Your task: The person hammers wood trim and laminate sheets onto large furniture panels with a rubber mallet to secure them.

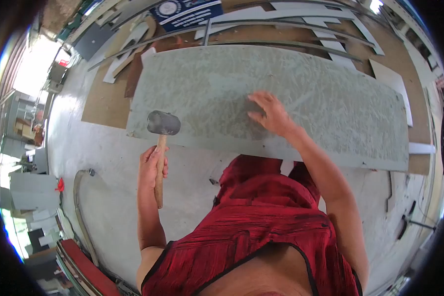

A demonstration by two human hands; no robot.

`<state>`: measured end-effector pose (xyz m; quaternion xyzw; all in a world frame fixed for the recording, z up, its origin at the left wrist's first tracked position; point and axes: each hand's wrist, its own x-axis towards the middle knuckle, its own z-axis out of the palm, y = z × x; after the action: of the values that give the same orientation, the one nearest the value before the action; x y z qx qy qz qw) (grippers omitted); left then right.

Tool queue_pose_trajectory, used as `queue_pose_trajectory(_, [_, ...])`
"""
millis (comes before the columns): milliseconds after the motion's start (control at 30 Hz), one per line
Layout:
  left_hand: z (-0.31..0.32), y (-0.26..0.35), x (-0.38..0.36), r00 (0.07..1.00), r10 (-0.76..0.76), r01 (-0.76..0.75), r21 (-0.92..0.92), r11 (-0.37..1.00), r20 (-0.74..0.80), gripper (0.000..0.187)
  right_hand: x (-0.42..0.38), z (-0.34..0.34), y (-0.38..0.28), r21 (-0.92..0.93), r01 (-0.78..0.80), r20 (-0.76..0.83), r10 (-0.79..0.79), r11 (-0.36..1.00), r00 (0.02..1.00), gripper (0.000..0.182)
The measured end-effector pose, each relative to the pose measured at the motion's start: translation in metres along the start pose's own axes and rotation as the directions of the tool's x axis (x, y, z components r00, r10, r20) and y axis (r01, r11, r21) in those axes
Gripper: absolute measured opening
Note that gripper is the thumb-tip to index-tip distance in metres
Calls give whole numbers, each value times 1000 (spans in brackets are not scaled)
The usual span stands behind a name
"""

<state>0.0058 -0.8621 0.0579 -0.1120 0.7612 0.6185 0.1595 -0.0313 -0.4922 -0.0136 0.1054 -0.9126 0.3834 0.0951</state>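
A rubber mallet with a dark grey head [164, 123] and a wooden handle is upright in my left hand [153, 166], whose fingers wrap round the handle below the head. In front of me lies a long greyish-green panel [325, 106] with a mottled, scuffed surface and small fasteners or holes along its edges. My right hand [270, 114] is over the middle of this panel, fingers apart and slightly curled, with nothing in it. The mallet's head overlaps the panel's left front corner in this view.
Behind the panel are metal rails [281, 22], white strips [365, 37] and a blue sign [187, 14] on brown board. A hose [80, 212] lies on the concrete floor [113, 172] at left, near a red-topped long item [91, 266]. A dark metal stand [407, 219] is at right.
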Motion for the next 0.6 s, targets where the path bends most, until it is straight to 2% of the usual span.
queue_pose_trajectory(33, [6, 5, -3, 999, 16, -16, -1, 1000, 41, 32, 1, -7, 4, 70, -48, -7, 49, 996, 999, 47])
queue_pose_trajectory(133, [33, 15, -11, 990, -13, 2, 80, 997, 144, 31, 4, -34, 31, -64, -108, -167, 96, 992, 981, 48])
queue_pose_trajectory(233, [55, 12, -15, 964, -47, 30, 72, 997, 262, 31, -3, -50, 54, -272, -255, -228, 195, 928, 954, 52])
queue_pose_trajectory(333, [73, 2, -16, 937, -112, 89, 83, 993, 331, 31, -14, -52, 66, -355, -226, -189, 167, 907, 968, 54])
queue_pose_trajectory(433, [80, -1, -14, 924, -144, 71, 212, 975, 354, 30, -17, -47, 69, -357, -223, -210, 154, 907, 965, 54])
queue_pose_trajectory(533, [82, 4, -17, 897, -105, 38, 161, 986, 429, 30, -18, -50, 68, -354, -220, -186, 162, 909, 969, 53])
queue_pose_trajectory(600, [87, 5, -19, 883, -146, 97, 133, 986, 445, 29, -18, -48, 69, -350, -216, -199, 153, 911, 968, 53])
